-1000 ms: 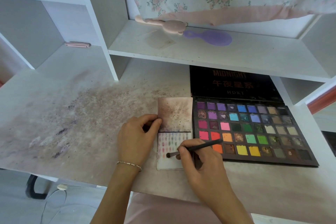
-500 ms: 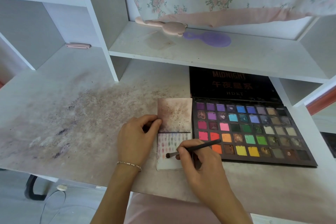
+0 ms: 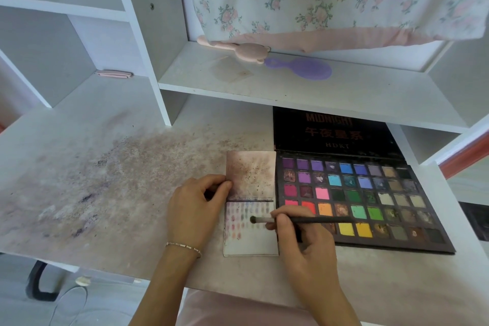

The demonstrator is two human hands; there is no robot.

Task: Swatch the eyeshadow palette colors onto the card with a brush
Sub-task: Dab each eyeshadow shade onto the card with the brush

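Right hand (image 3: 304, 246) pinches the brush (image 3: 304, 219), tip on the card (image 3: 250, 242) beside the palette (image 3: 354, 201); left hand (image 3: 195, 209) grips the card's edge; short, light strokes in bare space should keep swatches separate.

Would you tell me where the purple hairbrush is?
In the head view, the purple hairbrush lies on the shelf above the palette, beside a pink brush.

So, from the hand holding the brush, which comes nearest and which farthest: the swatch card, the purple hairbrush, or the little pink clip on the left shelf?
Measured from the right hand in the head view:
1. Swatch card, right beside it on the desk, just to its left.
2. Purple hairbrush, up on the shelf straight ahead.
3. Pink clip, far off at the back left.
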